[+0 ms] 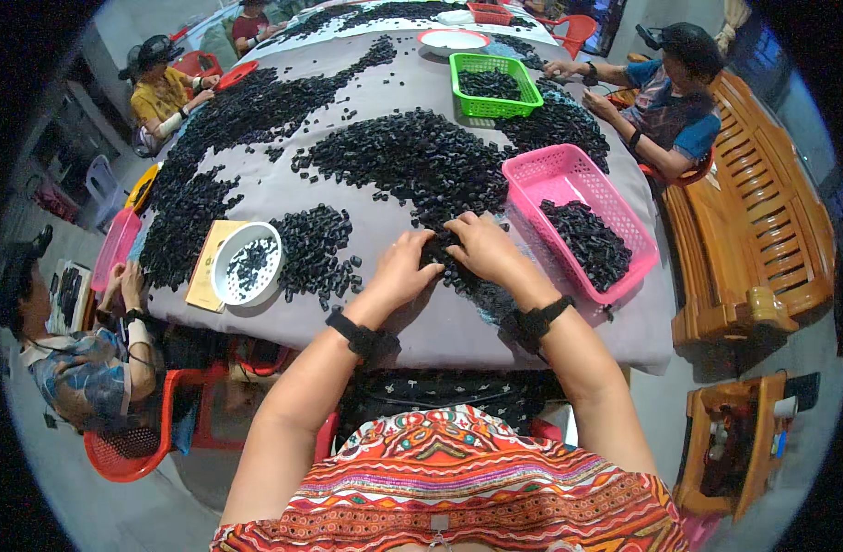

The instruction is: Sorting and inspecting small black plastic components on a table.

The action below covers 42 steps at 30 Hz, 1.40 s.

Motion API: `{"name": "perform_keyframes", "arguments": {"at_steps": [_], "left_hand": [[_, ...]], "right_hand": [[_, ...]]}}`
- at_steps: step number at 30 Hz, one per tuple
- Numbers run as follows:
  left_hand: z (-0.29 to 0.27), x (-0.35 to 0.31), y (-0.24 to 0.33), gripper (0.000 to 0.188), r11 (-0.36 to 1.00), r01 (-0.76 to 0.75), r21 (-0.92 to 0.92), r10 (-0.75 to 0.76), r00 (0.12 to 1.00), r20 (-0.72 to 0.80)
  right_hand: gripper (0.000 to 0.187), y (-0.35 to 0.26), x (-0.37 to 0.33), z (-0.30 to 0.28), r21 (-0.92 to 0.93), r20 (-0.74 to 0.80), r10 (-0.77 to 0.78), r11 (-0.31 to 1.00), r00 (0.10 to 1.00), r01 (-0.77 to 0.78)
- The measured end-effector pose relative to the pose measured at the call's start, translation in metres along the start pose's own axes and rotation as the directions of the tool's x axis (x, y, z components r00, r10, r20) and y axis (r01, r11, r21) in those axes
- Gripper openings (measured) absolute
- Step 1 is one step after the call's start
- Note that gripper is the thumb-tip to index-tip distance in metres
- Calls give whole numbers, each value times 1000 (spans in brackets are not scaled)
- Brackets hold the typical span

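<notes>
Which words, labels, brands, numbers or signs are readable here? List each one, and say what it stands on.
None can be read.
Tan flat item under the white bowl: small dark marks, too small to read.
Dark fabric below the table edge: white marks, cannot tell whether pattern or lettering.
Pink basket and black pieces: no lettering visible.

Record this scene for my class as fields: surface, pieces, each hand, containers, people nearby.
Surface: table with a grey cover
Pieces: small black pieces, many, in loose piles
Left hand: left hand, at the pieces near the close edge
Right hand: right hand, beside it, also at the pieces
Containers: pink basket at right, green basket farther off, white bowl at left; all hold pieces
People nearby: person in yellow, left; person in blue, right; others too
</notes>
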State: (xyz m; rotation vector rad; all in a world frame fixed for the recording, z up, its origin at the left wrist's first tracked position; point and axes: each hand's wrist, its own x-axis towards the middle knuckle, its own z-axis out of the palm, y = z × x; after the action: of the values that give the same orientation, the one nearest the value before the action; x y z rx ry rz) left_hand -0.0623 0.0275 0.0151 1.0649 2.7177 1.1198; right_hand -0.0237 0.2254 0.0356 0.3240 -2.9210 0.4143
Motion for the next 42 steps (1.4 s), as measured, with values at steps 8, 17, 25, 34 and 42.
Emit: {"name": "perform_keyframes", "arguments": {"at_steps": [8,17,25,34,42], "left_hand": [[-1,-32,-4,57,995,-79,-65,70,988,-138],[-1,-59,-8,53,993,-45,-106,22,979,-202],[-1,-69,-3,35,932,-3,-363,-115,946,-303],[2,-71,-8,32,974,-58,-218,-21,938,-345],[3,-71,-8,24,996,-90,-10,84,953,-291]], "right_hand": [[45,-12,-8,-8,110,1,14,994,1000,-14],[50,-33,19,-4,101,2,80,992,997,-80],[36,-44,4,-11,91,102,-64,994,993,54],[26,-58,-104,-55,275,-276,4,958,961,75],[13,-51,-163,-58,355,-149,318,901,936,-249]]}}
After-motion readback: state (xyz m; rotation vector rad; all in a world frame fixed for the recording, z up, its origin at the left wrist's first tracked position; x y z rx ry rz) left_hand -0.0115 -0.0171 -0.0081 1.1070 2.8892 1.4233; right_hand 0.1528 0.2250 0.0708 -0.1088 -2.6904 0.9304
